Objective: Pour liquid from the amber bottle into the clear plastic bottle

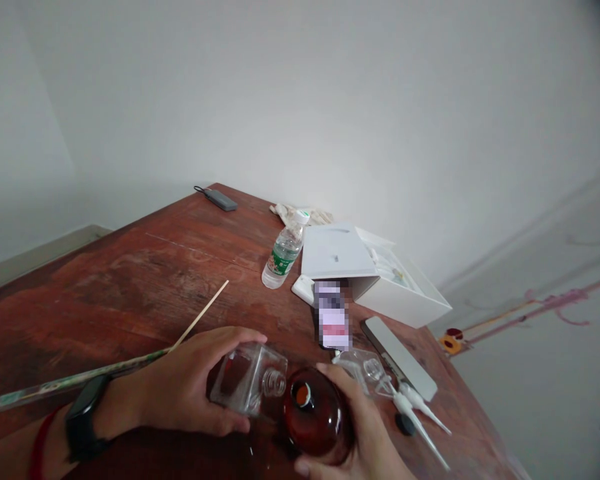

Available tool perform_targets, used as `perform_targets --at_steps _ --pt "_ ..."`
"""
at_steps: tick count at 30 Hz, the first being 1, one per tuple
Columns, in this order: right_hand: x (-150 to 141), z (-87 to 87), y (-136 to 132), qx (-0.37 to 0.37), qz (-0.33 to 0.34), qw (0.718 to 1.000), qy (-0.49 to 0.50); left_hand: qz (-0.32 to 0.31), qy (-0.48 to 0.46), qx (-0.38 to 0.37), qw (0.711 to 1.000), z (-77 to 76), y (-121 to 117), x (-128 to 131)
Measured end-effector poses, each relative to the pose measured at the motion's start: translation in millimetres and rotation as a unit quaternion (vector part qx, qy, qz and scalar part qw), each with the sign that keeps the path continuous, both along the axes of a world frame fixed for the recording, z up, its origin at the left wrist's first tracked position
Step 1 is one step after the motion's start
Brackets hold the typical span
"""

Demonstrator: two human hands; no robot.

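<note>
L hand (pixel 230 380) curled round clear sq. bottle (pixel 247 380), R hand (pixel 353 427) cupping amber bottle (pixel 317 417) beside it.

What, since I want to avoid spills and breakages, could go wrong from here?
The shiny brown round bottle in the right hand is uncapped, so tipping it might spill any contents; I can't tell whether it holds liquid.

The clear square plastic bottle in the left hand has its open neck close beside it, so the two could knock together.

The phone with the lit, pixelated screen lies just beyond and might get splashed.
</note>
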State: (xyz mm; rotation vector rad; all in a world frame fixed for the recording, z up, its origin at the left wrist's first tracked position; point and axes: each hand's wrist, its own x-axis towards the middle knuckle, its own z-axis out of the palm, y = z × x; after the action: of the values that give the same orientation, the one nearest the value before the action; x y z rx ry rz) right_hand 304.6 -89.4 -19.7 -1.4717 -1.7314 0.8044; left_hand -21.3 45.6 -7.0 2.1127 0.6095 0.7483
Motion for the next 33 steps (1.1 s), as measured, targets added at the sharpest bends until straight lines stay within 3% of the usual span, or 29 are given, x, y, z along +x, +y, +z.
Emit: perform_targets --at_steps 6,13,23,33 --pt "6 -1.0 0 0.033 -0.011 0.997 -0.068 0.005 0.009 0.016 1.000 2.1 3 0" --pt "-2 21.6 12 0.059 0.038 0.989 -0.131 0.008 0.016 0.019 1.000 -0.9 3 -1" --pt "-3 41.3 8 0.003 0.072 0.972 -0.224 -0.017 0.051 0.033 0.998 1.0 1 4" --pt "-14 61.5 6 -0.066 0.075 0.962 -0.254 -0.023 0.068 0.010 0.997 7.4 -4 9"
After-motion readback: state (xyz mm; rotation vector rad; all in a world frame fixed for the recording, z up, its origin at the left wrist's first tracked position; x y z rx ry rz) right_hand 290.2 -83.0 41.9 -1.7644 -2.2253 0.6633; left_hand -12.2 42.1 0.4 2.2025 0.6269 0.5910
